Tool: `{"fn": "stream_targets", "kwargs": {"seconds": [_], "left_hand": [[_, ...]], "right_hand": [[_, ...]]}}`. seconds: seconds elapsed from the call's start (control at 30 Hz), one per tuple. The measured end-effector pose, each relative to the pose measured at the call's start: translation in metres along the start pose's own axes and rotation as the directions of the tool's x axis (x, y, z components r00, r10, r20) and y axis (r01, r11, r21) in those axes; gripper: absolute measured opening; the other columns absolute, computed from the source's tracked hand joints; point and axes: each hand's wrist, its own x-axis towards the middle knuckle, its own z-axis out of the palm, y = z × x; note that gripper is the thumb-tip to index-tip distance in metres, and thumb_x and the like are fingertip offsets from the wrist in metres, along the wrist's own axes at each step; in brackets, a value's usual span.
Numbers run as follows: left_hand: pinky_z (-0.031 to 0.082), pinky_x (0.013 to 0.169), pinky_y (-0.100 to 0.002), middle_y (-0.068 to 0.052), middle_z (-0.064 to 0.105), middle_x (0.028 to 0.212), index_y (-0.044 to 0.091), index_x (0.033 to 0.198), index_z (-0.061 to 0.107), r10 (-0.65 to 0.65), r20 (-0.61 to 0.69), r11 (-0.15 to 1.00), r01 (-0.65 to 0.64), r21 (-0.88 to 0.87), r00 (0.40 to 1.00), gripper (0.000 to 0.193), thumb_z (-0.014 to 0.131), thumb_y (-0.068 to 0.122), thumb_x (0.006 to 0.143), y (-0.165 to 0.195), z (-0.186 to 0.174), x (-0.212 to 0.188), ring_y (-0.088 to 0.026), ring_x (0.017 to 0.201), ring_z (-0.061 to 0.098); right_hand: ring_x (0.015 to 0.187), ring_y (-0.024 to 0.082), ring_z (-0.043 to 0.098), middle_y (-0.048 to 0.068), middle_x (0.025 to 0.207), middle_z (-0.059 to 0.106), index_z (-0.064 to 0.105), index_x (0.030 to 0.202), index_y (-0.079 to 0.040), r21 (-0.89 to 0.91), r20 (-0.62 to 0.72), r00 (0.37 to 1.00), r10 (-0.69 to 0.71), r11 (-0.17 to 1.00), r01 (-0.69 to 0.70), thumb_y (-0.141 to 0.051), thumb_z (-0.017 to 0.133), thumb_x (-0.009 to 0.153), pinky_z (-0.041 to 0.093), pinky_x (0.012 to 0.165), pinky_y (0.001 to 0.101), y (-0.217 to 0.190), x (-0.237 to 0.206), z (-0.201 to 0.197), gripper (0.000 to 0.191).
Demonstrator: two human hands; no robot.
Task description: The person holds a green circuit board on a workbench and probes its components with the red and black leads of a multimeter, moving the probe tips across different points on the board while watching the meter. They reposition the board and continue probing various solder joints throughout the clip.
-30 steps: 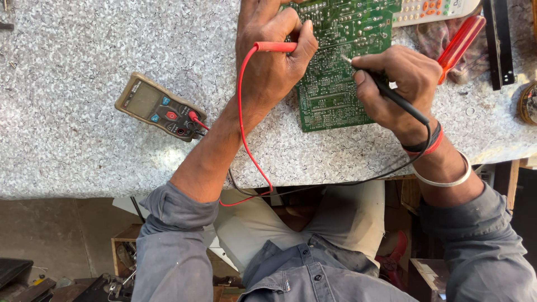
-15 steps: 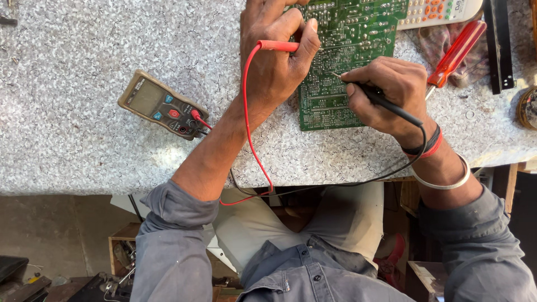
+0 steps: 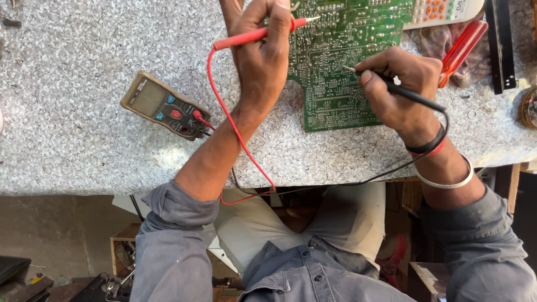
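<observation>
Probing: a person is pressing two multimeter probes to a green circuit board (image 3: 341, 67) lying on the speckled stone desk (image 3: 72, 61).
Left hand: the left hand (image 3: 260, 61) is gripping the red probe (image 3: 257, 34), fingers clamped around its handle, the metal tip pointing at the board's upper left part.
Right hand: the right hand (image 3: 400, 89) is pinching the black probe (image 3: 403, 92) like a pen, fingers closed on it, the tip touching the board's middle.
Meter: a tan multimeter (image 3: 165, 106) is lying on the desk to the left, well apart from the board, both leads plugged in.
Nearby: a red-handled screwdriver (image 3: 461, 50) is lying just right of the board.
</observation>
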Motion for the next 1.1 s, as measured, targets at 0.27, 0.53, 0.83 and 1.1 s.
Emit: {"fn": "stream_targets", "kwargs": {"seconds": [0.27, 0.53, 0.83, 1.1], "left_hand": [[0.047, 0.086, -0.041, -0.001, 0.059, 0.072, 0.001, 0.071, 0.068, 0.143, 0.056, 0.945, -0.153, 0.289, 0.988, 0.034, 0.071, 0.022, 0.098, 0.004, -0.008, 0.010, -0.019, 0.097, 0.049], [0.041, 0.108, -0.043, -0.016, 0.042, 0.141, 0.005, 0.078, 0.076, 0.131, 0.193, 0.969, -0.167, 0.181, 0.972, 0.026, 0.083, 0.026, 0.091, 0.012, -0.002, 0.002, -0.028, 0.130, 0.046], [0.056, 0.100, -0.034, -0.014, 0.051, 0.135, 0.008, 0.133, 0.041, -0.006, 0.157, 0.997, -0.006, 0.073, 0.988, 0.062, 0.088, 0.019, 0.093, -0.014, -0.004, -0.006, -0.023, 0.117, 0.062], [0.062, 0.089, -0.032, -0.012, 0.065, 0.113, 0.005, 0.149, 0.022, -0.432, 0.277, 0.840, 0.495, -0.223, 0.858, 0.080, 0.077, 0.008, 0.092, -0.026, 0.001, -0.006, -0.018, 0.102, 0.068]], "right_hand": [[0.070, 0.011, 0.069, 0.009, 0.080, 0.072, 0.074, 0.102, 0.004, 0.060, -0.048, 0.999, 0.001, 0.998, 0.001, -0.004, 0.064, 0.101, 0.053, 0.063, 0.0226, 0.003, 0.002, -0.002, 0.013], [0.080, 0.010, 0.070, 0.009, 0.092, 0.072, 0.069, 0.109, 0.005, 0.105, -0.101, 0.993, -0.059, 0.992, 0.069, -0.002, 0.066, 0.104, 0.056, 0.073, 0.0223, -0.004, 0.003, 0.000, 0.010], [0.070, 0.009, 0.066, 0.007, 0.084, 0.071, 0.070, 0.105, 0.004, 0.029, -0.087, 0.996, 0.029, 0.999, -0.026, -0.003, 0.070, 0.103, 0.053, 0.066, 0.0222, -0.007, 0.000, 0.002, 0.008], [0.066, 0.008, 0.065, 0.007, 0.085, 0.070, 0.070, 0.108, 0.002, 0.032, -0.062, 0.997, 0.036, 0.999, -0.034, -0.003, 0.069, 0.098, 0.051, 0.062, 0.0220, -0.012, 0.005, 0.002, 0.011]]}}
